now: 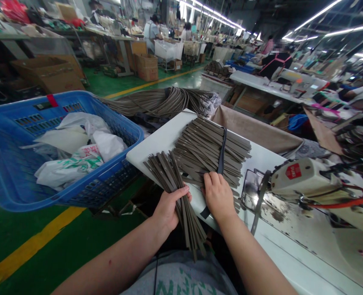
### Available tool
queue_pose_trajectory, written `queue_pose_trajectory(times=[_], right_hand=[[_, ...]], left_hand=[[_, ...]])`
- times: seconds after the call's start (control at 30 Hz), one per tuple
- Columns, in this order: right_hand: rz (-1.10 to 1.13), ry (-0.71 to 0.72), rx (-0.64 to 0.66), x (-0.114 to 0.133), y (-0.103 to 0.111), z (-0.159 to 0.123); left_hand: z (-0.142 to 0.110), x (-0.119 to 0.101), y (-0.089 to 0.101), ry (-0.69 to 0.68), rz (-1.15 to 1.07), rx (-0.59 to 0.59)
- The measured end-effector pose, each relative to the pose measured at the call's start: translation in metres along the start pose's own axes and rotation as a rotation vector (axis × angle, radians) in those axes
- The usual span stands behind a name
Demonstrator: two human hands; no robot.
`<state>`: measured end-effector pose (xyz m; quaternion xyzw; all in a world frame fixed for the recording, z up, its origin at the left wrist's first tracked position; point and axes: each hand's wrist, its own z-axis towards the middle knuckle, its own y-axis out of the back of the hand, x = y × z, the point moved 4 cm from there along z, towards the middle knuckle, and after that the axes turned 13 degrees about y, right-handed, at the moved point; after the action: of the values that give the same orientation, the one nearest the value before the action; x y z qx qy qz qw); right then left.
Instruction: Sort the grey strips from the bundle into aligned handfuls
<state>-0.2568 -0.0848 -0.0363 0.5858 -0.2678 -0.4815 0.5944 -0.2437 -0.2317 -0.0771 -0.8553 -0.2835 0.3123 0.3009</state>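
A fanned bundle of grey-brown strips [181,205] is clasped in my left hand [169,207], its ends sticking out above and below the fist. The bundle is tilted, over the near edge of the white table [156,141]. My right hand [218,194] rests at the near side of a flat pile of similar strips [199,143], with its fingers bent over them. Whatever those fingertips grip is hidden. A dark strap [222,151] crosses the pile and runs down to my right hand.
Left of the table, a blue plastic basket [113,174] contains white plastic bags [73,164]. Behind the table lies a large bundle of long strips [163,100]. A sewing machine [316,180] occupies the right side. Other people [152,32] sit at worktables farther back.
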Motion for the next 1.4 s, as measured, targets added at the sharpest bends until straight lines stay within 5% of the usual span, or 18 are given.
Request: queue_pose_trajectory(times=[0.17,0.5,0.93,1.27,1.4], right_hand=[[-0.032,0.066,-0.061,0.0,0.003,-0.002],[-0.011,0.05,0.047,-0.011,-0.011,0.016],[-0.033,0.104,-0.046,-0.001,0.005,0.017],[0.046,-0.243,0.021,-0.026,0.014,0.024],[0.103,-0.313,0.02,-0.029,0.024,0.025]], left_hand=[[0.0,-0.001,-0.001,-0.018,-0.008,0.007],[0.002,0.0,0.003,-0.02,0.017,0.007],[0.0,0.002,0.004,-0.038,-0.038,0.036],[-0.007,-0.016,0.002,-0.183,-0.19,0.071],[-0.003,-0.012,-0.002,-0.145,-0.177,0.051]])
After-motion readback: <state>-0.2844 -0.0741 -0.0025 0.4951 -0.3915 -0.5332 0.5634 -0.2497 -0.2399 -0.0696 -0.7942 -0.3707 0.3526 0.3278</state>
